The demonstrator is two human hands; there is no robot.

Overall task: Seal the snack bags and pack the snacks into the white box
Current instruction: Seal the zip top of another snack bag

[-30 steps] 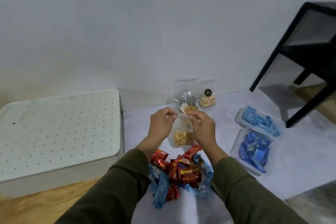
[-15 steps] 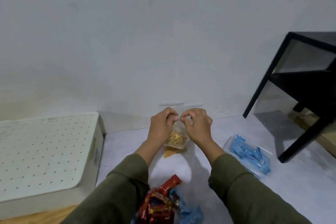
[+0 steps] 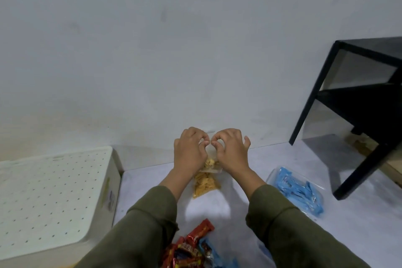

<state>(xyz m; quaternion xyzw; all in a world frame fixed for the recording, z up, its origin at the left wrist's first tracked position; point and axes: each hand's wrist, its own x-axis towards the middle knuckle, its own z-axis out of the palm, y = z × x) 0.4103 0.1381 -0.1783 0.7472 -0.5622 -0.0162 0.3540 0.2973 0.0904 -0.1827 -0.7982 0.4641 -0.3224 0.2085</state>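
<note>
Hands meet above the middle of the grey worktop, close to its far edge by the wall; the left hand (image 3: 189, 150) pinches the top of a clear snack bag (image 3: 210, 164) between thumb and curled fingers, and the right hand (image 3: 231, 151) pinches the same top edge just beside it, its little finger sticking out; the bag hangs between the two palms with yellow crackers showing at its bottom, though its upper part is mostly hidden behind the fingers; under it, a second bag of orange crackers (image 3: 205, 184) lies flat on the worktop; whether the two bags touch is unclear; the white box (image 3: 54, 198) stands at the left edge of the worktop, its dotted lid on, well apart from the hands; a clear tray of blue wrapped snacks (image 3: 298, 189) sits toward the right edge; a heap of red and blue wrapped snacks (image 3: 193, 250) lies at the near edge, between the two olive sleeves (image 3: 139, 230); a black table frame (image 3: 356, 102) stands beyond the right corner.
</note>
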